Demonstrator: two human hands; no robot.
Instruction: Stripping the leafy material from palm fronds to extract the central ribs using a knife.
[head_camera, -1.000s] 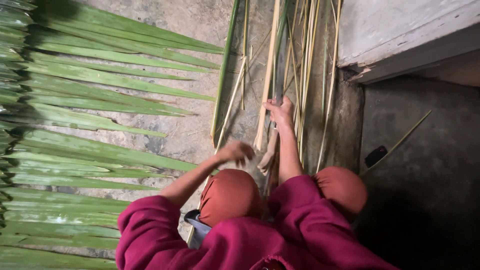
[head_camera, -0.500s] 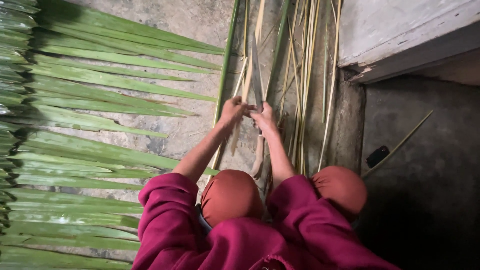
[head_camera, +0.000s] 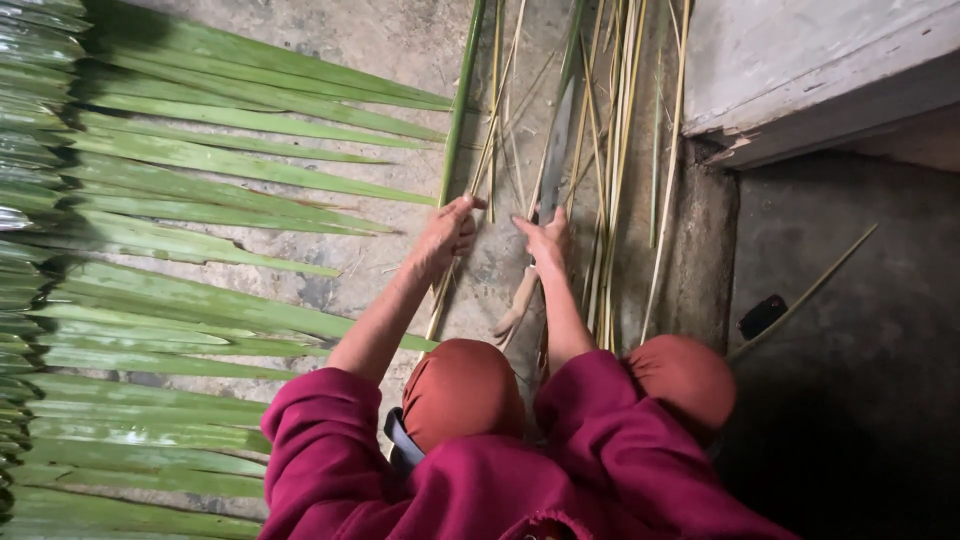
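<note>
Rough grey concrete floor (head_camera: 370, 255) carries long green palm leaflets (head_camera: 230, 190) fanned out from nine o'clock, while stripped pale midrib sticks (head_camera: 610, 150) lie bundled toward twelve, seemingly kept apart as finished pieces. The left hand (head_camera: 447, 232) is closed around a thin yellowish leaf rib (head_camera: 490, 140), apparently holding it taut. Just at its three o'clock, the right hand (head_camera: 545, 240) grips a long grey-bladed knife with a pale wooden handle (head_camera: 555, 150), blade pointing to twelve.

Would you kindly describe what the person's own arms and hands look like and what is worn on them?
Both arms wear loose magenta sleeves, pushed up towards the elbows so the forearms are bare. The left hand and right hand are bare too: no gloves, rings, watch or bands show. The garment's fabric looks soft and plain, without markings.
</note>
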